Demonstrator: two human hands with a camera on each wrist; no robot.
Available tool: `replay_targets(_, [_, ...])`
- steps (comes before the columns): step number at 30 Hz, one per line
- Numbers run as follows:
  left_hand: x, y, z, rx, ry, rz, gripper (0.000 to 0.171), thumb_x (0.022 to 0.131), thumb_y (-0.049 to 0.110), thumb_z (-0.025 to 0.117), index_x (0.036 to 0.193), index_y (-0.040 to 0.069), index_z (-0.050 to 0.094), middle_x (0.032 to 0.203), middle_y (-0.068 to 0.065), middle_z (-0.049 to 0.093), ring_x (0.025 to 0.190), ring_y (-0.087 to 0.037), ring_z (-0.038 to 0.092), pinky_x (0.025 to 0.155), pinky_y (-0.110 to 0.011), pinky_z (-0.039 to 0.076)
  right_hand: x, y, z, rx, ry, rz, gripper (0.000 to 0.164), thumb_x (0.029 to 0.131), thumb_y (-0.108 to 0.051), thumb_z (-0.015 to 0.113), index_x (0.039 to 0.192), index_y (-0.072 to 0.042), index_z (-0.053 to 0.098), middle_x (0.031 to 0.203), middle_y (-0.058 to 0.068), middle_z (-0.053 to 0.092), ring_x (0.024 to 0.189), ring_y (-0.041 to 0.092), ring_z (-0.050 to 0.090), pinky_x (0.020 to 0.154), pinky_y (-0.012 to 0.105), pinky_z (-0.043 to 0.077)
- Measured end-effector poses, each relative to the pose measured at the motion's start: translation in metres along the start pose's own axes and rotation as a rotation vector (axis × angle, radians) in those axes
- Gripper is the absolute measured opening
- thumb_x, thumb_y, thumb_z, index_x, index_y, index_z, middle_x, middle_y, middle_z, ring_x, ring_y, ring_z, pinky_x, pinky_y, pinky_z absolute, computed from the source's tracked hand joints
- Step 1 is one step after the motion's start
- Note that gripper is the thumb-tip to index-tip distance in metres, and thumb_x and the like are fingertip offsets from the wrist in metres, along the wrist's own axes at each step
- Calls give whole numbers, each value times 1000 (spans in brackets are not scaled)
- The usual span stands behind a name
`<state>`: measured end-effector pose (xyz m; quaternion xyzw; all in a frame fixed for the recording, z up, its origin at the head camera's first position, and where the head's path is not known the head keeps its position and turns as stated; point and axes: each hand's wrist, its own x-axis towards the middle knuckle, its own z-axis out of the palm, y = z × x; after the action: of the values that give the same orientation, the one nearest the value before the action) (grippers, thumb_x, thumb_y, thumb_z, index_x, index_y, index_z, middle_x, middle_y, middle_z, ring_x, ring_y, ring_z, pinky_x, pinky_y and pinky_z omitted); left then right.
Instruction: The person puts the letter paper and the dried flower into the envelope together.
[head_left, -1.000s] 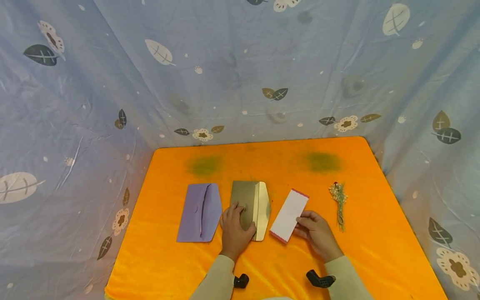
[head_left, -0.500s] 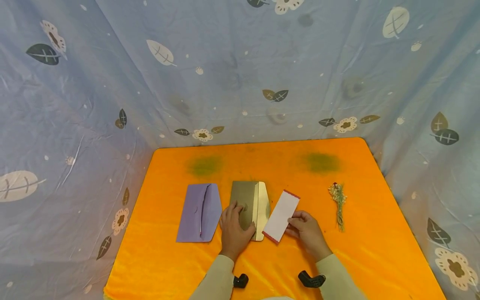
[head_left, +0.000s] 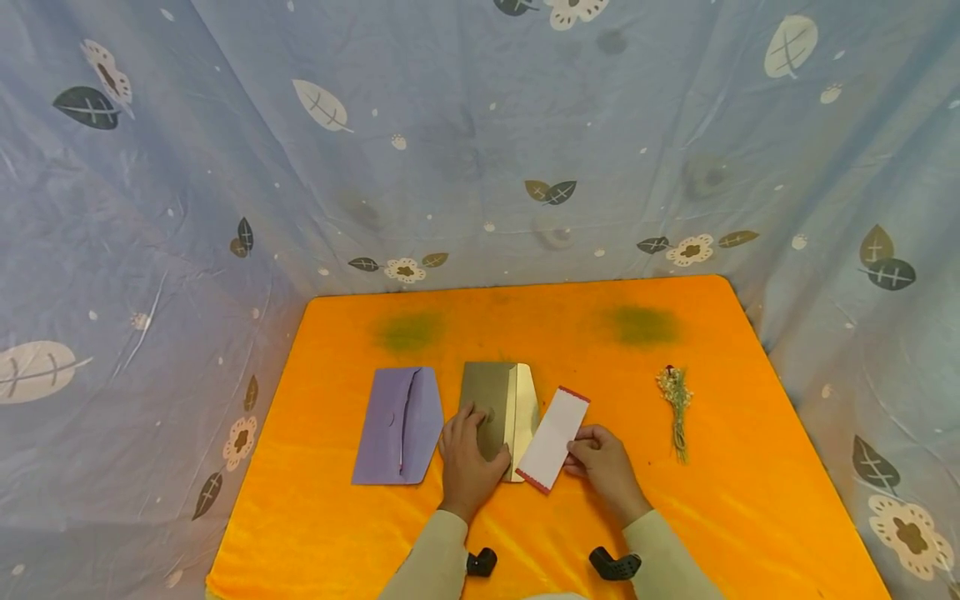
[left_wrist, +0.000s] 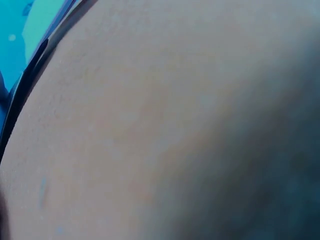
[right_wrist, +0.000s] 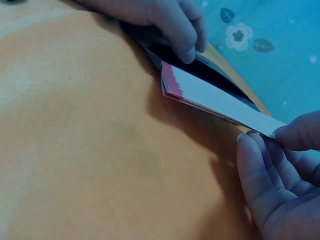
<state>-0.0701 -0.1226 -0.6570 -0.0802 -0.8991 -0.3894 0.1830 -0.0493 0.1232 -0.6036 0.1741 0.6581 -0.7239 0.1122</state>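
Observation:
A gold envelope [head_left: 488, 385] lies on the table with its flap unfolded to the right. Across its lower part is my left hand [head_left: 471, 473], gripping it with the fingers at the left side and the thumb near the opening. In the right wrist view the envelope's dark mouth [right_wrist: 215, 75] gapes beside the left thumb. My right hand [head_left: 609, 473] pinches a folded white card [head_left: 553, 440] with red scalloped ends by its right edge, thumb on top. The card is tilted and overlaps the flap; its near end is close to the mouth. Skin fills the left wrist view.
A purple envelope [head_left: 384, 429] lies left of the gold one, flap unfolded, with something pale showing in its slit. A small dried-flower bunch [head_left: 677, 412] lies at the right. An orange cloth [head_left: 525, 325] covers the table, and patterned curtains [head_left: 465, 150] enclose it.
The right hand has moved left with the card, bringing it from beside the gold envelope to over its flap. The left hand and both envelopes have stayed in place.

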Motion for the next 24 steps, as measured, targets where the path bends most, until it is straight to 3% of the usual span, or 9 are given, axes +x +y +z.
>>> replay_targets(18, [1, 3, -1, 1, -22, -20, 61, 83, 24, 88, 136, 5, 66, 158, -17, 53, 137, -41, 46, 114, -65, 29, -2, 5, 15, -47, -32, -6, 11, 105, 4, 66, 114, 10, 63, 90, 18, 67, 80, 31, 70, 72, 35, 64])
replay_targets(24, [0, 1, 0, -10, -9, -8, 60, 84, 24, 87, 137, 5, 66, 157, -17, 54, 137, -42, 47, 113, -66, 30, 0, 4, 19, -69, -43, -33, 21, 105, 2, 67, 124, 10, 62, 91, 18, 68, 80, 31, 71, 72, 36, 64])
